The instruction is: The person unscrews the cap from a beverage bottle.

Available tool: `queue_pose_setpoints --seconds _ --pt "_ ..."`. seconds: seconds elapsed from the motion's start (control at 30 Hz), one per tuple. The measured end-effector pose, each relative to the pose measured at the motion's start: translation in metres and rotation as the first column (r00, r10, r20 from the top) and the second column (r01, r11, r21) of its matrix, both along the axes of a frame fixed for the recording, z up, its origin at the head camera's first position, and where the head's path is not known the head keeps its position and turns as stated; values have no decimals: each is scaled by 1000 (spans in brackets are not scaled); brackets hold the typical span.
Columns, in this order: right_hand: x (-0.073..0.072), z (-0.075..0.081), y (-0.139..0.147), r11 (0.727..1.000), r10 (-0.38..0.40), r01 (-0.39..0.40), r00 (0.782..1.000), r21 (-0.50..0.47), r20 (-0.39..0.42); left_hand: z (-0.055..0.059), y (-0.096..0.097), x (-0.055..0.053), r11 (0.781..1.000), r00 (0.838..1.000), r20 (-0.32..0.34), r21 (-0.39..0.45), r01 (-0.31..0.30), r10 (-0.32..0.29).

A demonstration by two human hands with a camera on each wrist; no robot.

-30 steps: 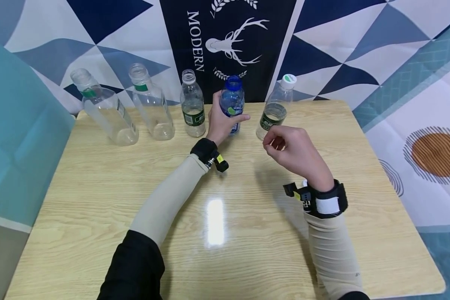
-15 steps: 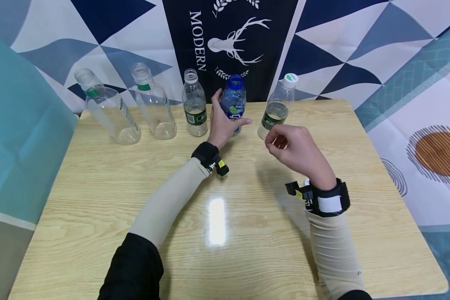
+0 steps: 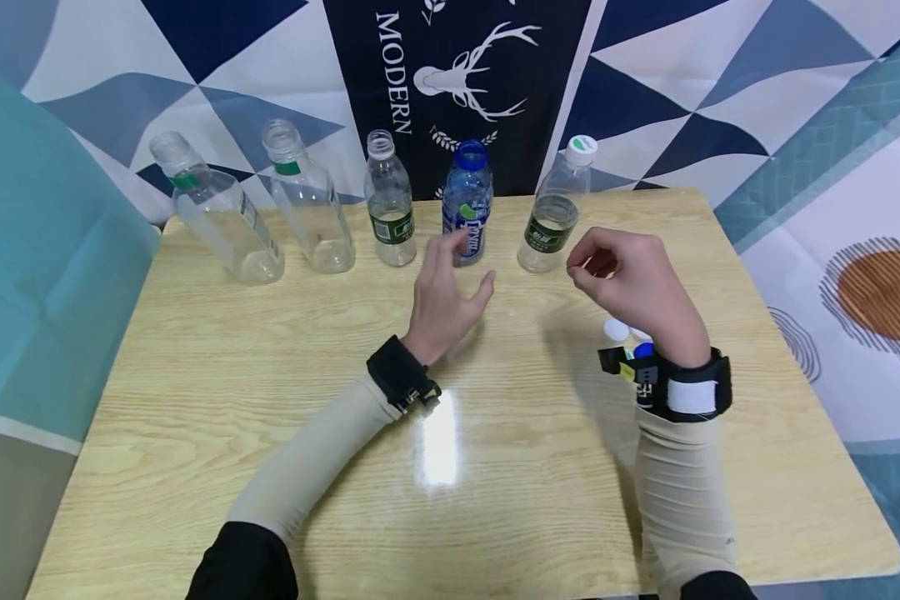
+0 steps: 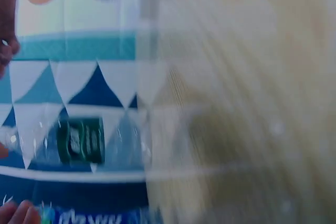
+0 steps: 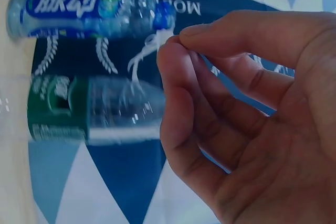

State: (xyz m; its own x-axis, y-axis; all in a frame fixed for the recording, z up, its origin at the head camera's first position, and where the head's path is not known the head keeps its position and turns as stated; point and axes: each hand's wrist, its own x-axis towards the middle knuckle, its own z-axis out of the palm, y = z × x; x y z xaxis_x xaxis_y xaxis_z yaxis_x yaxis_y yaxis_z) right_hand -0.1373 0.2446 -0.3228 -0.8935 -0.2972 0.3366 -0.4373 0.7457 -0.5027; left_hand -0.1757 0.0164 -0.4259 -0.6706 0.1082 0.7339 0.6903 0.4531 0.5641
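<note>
My left hand (image 3: 444, 296) is in front of the blue bottle (image 3: 467, 200), thumb and fingers spread with nothing between them. That bottle stands upright without a cap. My right hand (image 3: 641, 279) hovers right of a clear bottle (image 3: 555, 212) with a green label and a white cap (image 3: 581, 148). In the right wrist view, its thumb tip (image 5: 197, 34) meets the index fingertip and the other fingers curl, with nothing visible in the pinch. Near the right wrist lie a white cap (image 3: 616, 330) and a blue cap (image 3: 642, 350), partly covered by the wrist strap.
Left of the blue bottle, a small uncapped bottle (image 3: 390, 200) and two larger clear uncapped bottles, one (image 3: 311, 208) beside the other (image 3: 221, 221), line the back of the wooden table (image 3: 232, 375). A patterned cloth (image 3: 645, 92) hangs close behind them.
The left hand has let go of the blue bottle and drawn back toward the front. The right hand has shifted rightward, away from the white-capped bottle, and more of the loose caps shows.
</note>
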Motion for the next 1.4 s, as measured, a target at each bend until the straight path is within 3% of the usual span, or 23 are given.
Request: queue_pose_setpoints --seconds 0.1,0.2,0.3,0.37,0.47,0.57,0.67,0.8,1.03,1.2,1.33,1.4 --pt "1 2 9 999 -43 43 999 -5 17 2 12 7 990 987 89 59 131 -136" --pt "2 4 16 998 -69 69 997 -11 18 6 29 6 964 935 244 136 230 -257" --pt "2 6 20 997 -78 79 997 -26 13 11 49 -3 965 892 370 134 226 -260" --pt "1 7 21 996 -83 83 996 -35 17 14 64 -13 979 880 430 93 181 -204" --pt "2 8 22 996 -79 80 997 -42 21 11 85 -30 997 885 460 24 75 -78" --pt "2 6 21 997 -65 66 998 -51 18 2 100 -49 1000 902 431 14 -21 12" --pt "2 5 18 997 -49 50 999 -61 15 -8 107 -68 996 924 380 63 -61 32" --pt "2 4 15 996 -43 44 999 -73 18 -14 112 -83 989 929 369 124 -78 27" --pt "2 6 16 996 -52 53 999 -66 16 -11 115 -91 996 909 412 34 -81 60" --pt "1 7 18 997 -34 33 999 -75 -6 -5 113 -94 998 887 460 7 -55 46" --pt "2 8 21 996 -34 33 999 -78 -10 -1 111 -89 1000 873 487 -9 -17 19" --pt "3 8 23 996 -41 40 999 -78 -7 1 108 -83 999 878 478 -33 4 13"
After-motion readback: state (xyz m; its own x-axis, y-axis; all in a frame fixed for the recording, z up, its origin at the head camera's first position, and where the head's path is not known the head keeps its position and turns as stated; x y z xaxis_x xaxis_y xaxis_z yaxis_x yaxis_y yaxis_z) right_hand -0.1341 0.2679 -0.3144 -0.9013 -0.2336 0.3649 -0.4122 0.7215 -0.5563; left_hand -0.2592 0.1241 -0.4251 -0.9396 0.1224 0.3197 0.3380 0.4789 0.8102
